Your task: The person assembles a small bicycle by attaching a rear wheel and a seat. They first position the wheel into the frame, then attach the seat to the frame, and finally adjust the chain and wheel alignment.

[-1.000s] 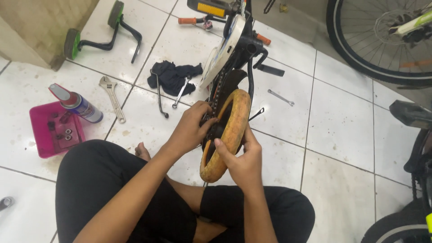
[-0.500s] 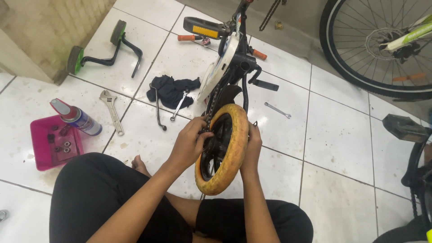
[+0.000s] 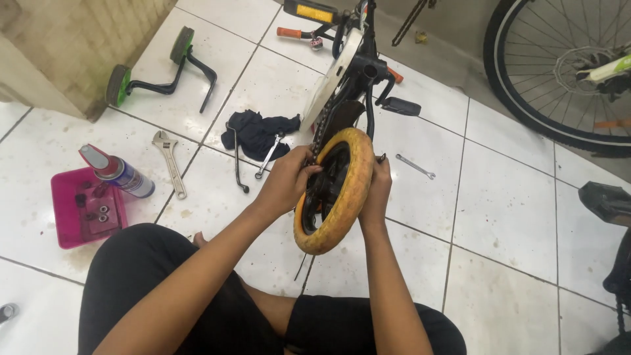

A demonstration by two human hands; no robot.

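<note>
head view shows both hands on the small yellow wheel (image 3: 342,197) of an upturned child's bike (image 3: 355,72). the left hand (image 3: 286,181) is curled against the wheel's left face near the hub, fingers bent in toward the chain (image 3: 320,135); whether it pinches anything there cannot be told. the right hand (image 3: 378,190) is pressed flat-ish against the wheel's right side, thumb over the tyre edge, fingers hidden behind it. the wheel stands upright on its edge, set in the rear of the bike frame, just above the person's crossed legs in black trousers (image 3: 164,289).

left of the wheel lies a dark cloth (image 3: 259,131) with a small spanner (image 3: 268,156) across it and a bent black rod (image 3: 236,161) beside it. farther left of the wheel are an adjustable wrench (image 3: 169,161), a spray can (image 3: 115,172) and a pink tray (image 3: 85,210) holding small parts. well up and left of the wheel lie 2 green-rimmed training wheels on black brackets (image 3: 164,69). right of the wheel a thin spanner (image 3: 416,165) rests on the white tile floor (image 3: 506,217); far up right stands a large bicycle wheel (image 3: 559,72).
</note>
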